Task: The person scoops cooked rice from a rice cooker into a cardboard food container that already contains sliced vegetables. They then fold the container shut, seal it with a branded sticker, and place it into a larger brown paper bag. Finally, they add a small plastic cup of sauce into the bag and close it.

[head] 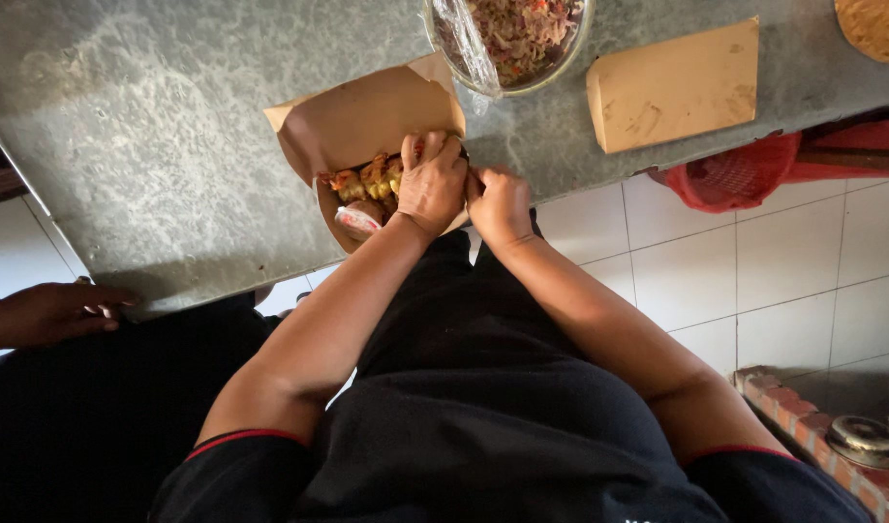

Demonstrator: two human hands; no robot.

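Grey mottled stone counter [154, 126] running across the top, white square floor tiles [754, 281] with dark grout below it, red plastic basket [730, 174] under the counter edge, brick ledge [812, 426] at lower right, soft daylight

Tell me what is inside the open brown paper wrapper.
The brown paper wrapper holds yellowish fried pieces and a small plastic packet. The left hand covers the rest.

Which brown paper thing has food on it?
The brown paper wrap at the counter's edge, under the left hand and right hand. It lies open with food on it. The other brown paper packet, farther right, is folded shut.
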